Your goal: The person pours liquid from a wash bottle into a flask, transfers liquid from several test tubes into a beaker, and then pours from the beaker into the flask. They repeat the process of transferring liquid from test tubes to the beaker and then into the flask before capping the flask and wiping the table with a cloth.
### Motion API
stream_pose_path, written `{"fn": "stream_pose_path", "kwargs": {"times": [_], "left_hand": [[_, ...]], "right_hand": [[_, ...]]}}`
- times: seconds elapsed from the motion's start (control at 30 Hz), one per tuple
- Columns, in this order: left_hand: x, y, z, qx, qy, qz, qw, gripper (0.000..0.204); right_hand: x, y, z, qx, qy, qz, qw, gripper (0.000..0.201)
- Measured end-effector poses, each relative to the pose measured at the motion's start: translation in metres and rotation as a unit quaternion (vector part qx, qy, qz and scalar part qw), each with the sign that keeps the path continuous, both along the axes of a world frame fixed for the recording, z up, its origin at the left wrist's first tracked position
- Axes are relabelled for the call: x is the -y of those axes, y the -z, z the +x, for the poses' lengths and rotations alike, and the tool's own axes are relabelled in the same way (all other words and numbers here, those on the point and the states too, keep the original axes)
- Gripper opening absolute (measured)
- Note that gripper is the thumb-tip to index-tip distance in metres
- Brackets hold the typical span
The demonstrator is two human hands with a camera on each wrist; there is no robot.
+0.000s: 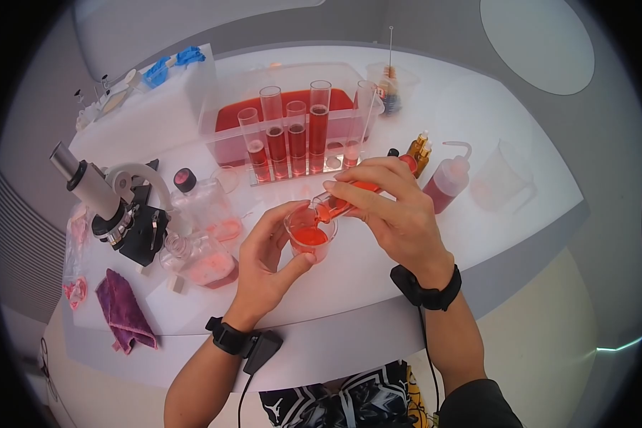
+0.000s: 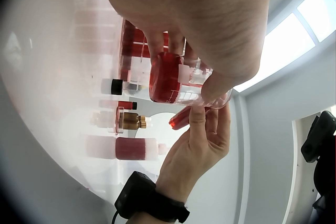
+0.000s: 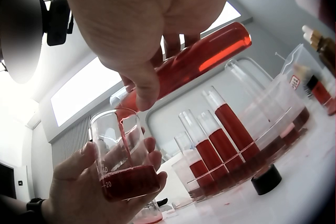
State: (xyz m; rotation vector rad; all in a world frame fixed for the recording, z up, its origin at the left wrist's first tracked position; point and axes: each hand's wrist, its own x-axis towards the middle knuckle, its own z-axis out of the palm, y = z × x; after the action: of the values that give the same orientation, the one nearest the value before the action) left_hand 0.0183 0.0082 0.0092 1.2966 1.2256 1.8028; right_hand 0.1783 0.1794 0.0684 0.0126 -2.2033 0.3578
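Note:
In the head view my left hand [image 1: 264, 260] holds a small clear beaker [image 1: 311, 241], fingers and thumb wrapped round its side. Red liquid [image 3: 131, 182] lies in the bottom of it, near the 20 mark in the right wrist view. Above, my right hand [image 1: 399, 210] grips a glass test tube [image 3: 210, 58] filled with red liquid. The tube tilts mouth-down at the beaker's rim, and a thin red stream [image 3: 125, 137] runs from it down inside the beaker. Behind both hands stands a clear rack [image 1: 299, 173] with several upright test tubes [image 1: 319, 128] of red liquid.
A microscope [image 1: 121, 207], clear bottles [image 1: 207, 260] and a purple cloth [image 1: 125, 310] occupy the left side. Behind the rack sits a tub [image 1: 221, 139] of red liquid. A wash bottle [image 1: 446, 182], brown dropper bottles [image 1: 422, 151] and a clear jug [image 1: 503, 178] stand on the right.

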Motion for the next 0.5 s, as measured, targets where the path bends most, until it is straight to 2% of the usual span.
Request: {"fn": "stream_pose_path", "kwargs": {"times": [0.5], "left_hand": [[-0.0003,0.0005,-0.0002,-0.002,0.001,0.005,1.0,0.069]], "right_hand": [[-0.0022,0.0011,0.0,-0.006,0.006,0.015,1.0,0.045]]}}
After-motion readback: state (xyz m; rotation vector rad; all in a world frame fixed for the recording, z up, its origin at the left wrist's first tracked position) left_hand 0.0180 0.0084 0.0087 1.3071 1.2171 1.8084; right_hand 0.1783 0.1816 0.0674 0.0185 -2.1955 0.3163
